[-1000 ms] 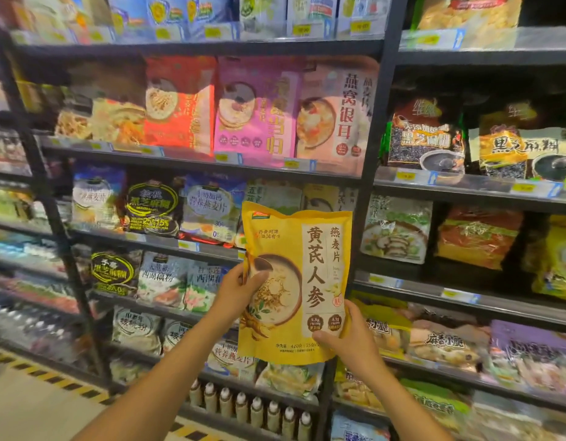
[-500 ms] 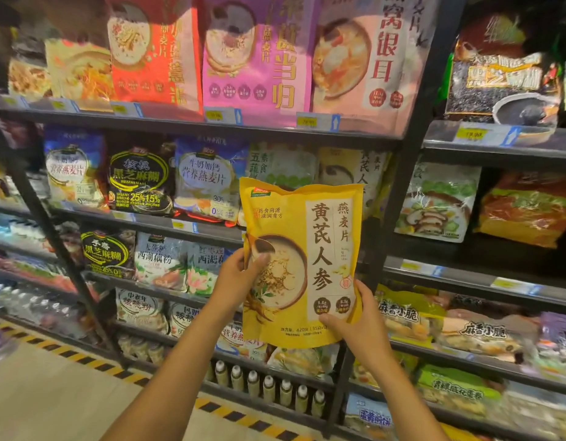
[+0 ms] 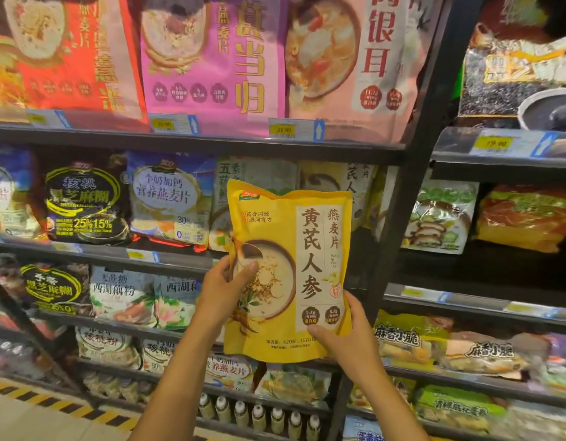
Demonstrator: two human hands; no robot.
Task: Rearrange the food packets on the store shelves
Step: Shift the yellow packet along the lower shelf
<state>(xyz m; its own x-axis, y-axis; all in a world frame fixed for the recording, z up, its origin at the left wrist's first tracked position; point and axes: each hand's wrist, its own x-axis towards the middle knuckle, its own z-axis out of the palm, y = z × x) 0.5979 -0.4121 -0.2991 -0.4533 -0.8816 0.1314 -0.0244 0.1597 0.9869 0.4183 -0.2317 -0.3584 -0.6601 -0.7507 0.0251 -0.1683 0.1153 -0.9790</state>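
A yellow oatmeal packet [image 3: 291, 237] with a bowl picture and dark red characters stands upright in front of the shelves, held by both hands. My left hand [image 3: 223, 288] grips its left edge, thumb across the bowl picture. My right hand [image 3: 345, 335] holds its lower right corner, thumb on the front. Directly behind the packet, on the second shelf [image 3: 192, 144], stands a matching yellow packet [image 3: 345, 183], partly hidden.
Red, pink and pale packets [image 3: 211, 58] fill the top shelf. Black sesame [image 3: 84, 202] and blue oat packets [image 3: 167, 198] sit to the left. A black upright post [image 3: 412, 173] divides the shelving; mushroom packets [image 3: 437, 218] lie right. Small bottles [image 3: 259, 415] line the bottom shelf.
The shelves have grown larger in view as I move closer. The yellow packet has risen toward the second shelf, still held by both hands in the same grip.
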